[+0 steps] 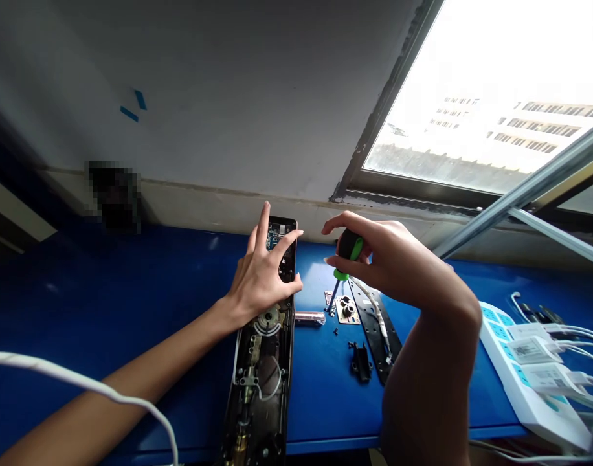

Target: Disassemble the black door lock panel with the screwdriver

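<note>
A green-and-black screwdriver point(349, 248) is sitting in the right hand point(388, 259), with the fingers curling narrowly around its handle and its thin blue shaft slanting down toward a small metal plate point(346, 310). From this view, I can't tell whether the tip is touching the plate. The left hand point(260, 278) is spreading wide across the upper end of a long, opened door lock point(260, 382), with its fingers lying over a circuit board point(276, 235) and its palm hiding much of the lock's top half. The hand is touching the lock, well apart from the screwdriver, and the lock's wires and metal parts are lying exposed below it. The lower end of the lock is running off the bottom of the view, so that part is cut off. Between the lock and the right hand, a silver cylinder point(309, 317), tiny screws point(335, 331), a black bracket point(360, 361) and a long black plate point(374, 330) with a white cable point(374, 310) are lying on the blue table point(325, 414). The right forearm is blocking the table behind it. Farther right, a white power strip point(524, 369) is holding several plugged-in chargers. Open blue tabletop is stretching left of the lock, a white cable point(78, 378) is crossing in front of the left forearm, and the wall is rising behind the table beneath a bright window point(481, 97).
</note>
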A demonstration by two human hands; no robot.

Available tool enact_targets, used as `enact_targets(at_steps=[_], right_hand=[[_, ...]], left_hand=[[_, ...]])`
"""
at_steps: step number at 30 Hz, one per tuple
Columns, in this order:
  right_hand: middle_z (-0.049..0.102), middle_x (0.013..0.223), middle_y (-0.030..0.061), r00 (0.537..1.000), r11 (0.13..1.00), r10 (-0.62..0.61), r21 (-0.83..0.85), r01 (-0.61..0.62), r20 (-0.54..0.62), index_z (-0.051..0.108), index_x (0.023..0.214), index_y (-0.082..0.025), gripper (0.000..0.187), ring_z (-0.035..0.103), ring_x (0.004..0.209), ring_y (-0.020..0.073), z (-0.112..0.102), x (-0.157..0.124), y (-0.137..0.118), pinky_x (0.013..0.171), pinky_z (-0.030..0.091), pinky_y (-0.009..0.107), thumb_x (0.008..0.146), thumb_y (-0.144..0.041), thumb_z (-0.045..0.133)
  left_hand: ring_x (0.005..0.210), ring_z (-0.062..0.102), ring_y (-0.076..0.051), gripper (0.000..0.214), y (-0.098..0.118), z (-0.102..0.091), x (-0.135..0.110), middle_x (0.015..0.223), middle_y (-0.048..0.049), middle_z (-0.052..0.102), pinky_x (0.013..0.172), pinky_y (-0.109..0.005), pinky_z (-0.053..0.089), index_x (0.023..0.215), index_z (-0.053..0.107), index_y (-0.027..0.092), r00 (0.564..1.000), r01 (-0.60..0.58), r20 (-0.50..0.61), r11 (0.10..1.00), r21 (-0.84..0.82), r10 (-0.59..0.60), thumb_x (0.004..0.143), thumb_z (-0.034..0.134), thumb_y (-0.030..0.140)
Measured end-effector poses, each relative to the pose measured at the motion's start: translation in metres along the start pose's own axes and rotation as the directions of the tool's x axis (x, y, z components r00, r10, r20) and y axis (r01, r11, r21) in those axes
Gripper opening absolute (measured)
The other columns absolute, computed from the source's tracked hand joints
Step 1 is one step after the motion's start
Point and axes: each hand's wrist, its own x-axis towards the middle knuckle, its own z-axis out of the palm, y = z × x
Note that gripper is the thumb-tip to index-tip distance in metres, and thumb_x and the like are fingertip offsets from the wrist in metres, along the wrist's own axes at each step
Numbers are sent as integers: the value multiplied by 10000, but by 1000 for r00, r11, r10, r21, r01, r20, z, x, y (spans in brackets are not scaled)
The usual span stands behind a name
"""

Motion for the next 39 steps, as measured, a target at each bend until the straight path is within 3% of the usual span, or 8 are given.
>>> enact_targets(at_steps=[14, 18, 22, 25, 29, 32, 35, 39], right_hand=[[743, 928, 24, 999, 999, -6, 38, 8, -45, 620, 1225, -265, 335, 622, 701, 143, 6, 9, 2, 623, 473, 278, 906, -291, 718], [737, 964, 36, 997, 999, 4, 44, -1, -74, 615, 1193, -243, 282, 598, 704, 129, 17, 17, 0, 624, 443, 269, 918, -257, 678], [732, 996, 48, 998, 999, 28, 21, -27, -62, 629, 1152, -218, 207, 609, 754, 137, 35, 16, -4, 646, 436, 266, 946, -239, 631], [732, 965, 56, 996, 996, 71, -56, -74, -56, 644, 1093, -201, 138, 623, 765, 145, 47, 4, -7, 669, 430, 268, 966, -238, 605], [721, 864, 64, 977, 972, 200, -115, -207, -68, 618, 962, -187, 85, 607, 691, 155, 55, -20, -12, 627, 386, 277, 985, -241, 556], [721, 829, 74, 927, 918, 372, -164, -360, 49, 612, 983, -199, 87, 620, 652, 170, 67, -35, -16, 555, 320, 267, 969, -252, 544], [697, 718, 53, 893, 887, 443, -180, -425, 79, 611, 986, -200, 97, 610, 586, 181, 92, -41, -17, 522, 258, 273, 913, -202, 547], [750, 836, 87, 868, 866, 487, -177, -467, 94, 615, 1012, -199, 213, 673, 676, 230, 131, -40, -18, 538, 212, 292, 799, -206, 612]], left_hand=[[1509, 291, -523, 712, -10, 15, 24, 1753, -53, -105, 985, -597, 595, 1460, 519, 295, 1000, -11, -13, 997, 78, 12, 797, 778, 285], [1556, 172, -508, 488, -7, 11, 22, 1739, -135, 126, 1160, -710, 383, 1368, 618, 214, 990, -138, -12, 975, 172, 143, 893, 695, 294], [1573, 202, -423, 210, -5, 5, 18, 1562, -150, 492, 1216, -652, 356, 1122, 722, 171, 958, -286, 60, 946, 154, 280, 961, 608, 243], [1537, 320, -374, 188, -3, 2, 14, 1372, -130, 652, 1206, -573, 416, 996, 738, 162, 932, -354, 126, 928, 113, 340, 991, 556, 208], [1457, 450, -344, 230, -3, -1, 9, 1237, -106, 722, 1166, -505, 473, 931, 752, 158, 878, -439, 235, 897, 47, 417, 1010, 538, 188], [1399, 516, -323, 216, -4, -3, 7, 1144, -100, 751, 1142, -469, 496, 929, 755, 153, 826, -494, 305, 870, -13, 474, 1010, 556, 180], [1248, 637, -283, 196, -5, -4, 8, 1078, -103, 760, 1098, -434, 529, 926, 755, 143, 773, -530, 372, 845, -68, 515, 1005, 582, 188], [1098, 707, -245, 176, -7, -7, 10, 1023, -95, 765, 1075, -419, 541, 894, 756, 148, 749, -530, 411, 842, -99, 520, 988, 611, 182]])
